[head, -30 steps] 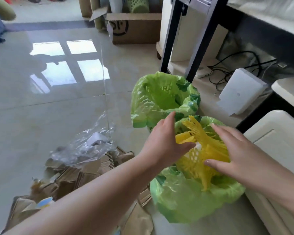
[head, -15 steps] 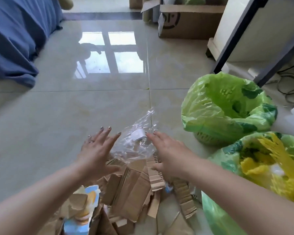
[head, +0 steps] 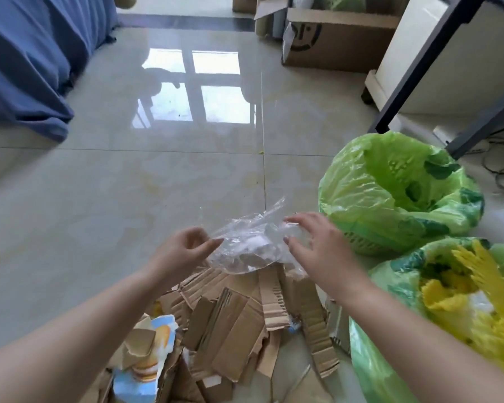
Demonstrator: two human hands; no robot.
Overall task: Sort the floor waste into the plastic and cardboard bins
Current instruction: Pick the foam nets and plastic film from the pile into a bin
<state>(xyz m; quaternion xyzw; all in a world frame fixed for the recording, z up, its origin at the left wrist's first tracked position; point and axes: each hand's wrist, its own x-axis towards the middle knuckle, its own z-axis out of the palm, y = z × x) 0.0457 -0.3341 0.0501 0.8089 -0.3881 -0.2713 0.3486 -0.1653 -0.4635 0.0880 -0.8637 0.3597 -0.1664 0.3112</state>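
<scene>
A crumpled clear plastic bag [head: 245, 245] lies on top of a heap of torn cardboard pieces [head: 233, 321] on the floor. My left hand [head: 184, 251] pinches the bag's left edge between thumb and fingers. My right hand [head: 314, 245] grips its right side with curled fingers. To the right stand two bins lined with green bags: the far bin [head: 361, 193] looks hollow inside, and the near bin [head: 390, 286] holds yellow plastic mesh [head: 483, 289].
A printed biscuit box scrap [head: 146, 362] lies in the heap at bottom left. A blue cloth [head: 26, 62] drapes at far left. A brown carton [head: 332, 42] stands at the back. Dark table legs [head: 413, 82] and cables [head: 501, 164] are behind the bins.
My view swung from the yellow mesh in the near bin to the floor heap. Both hands reached down and have now closed on the clear plastic bag.
</scene>
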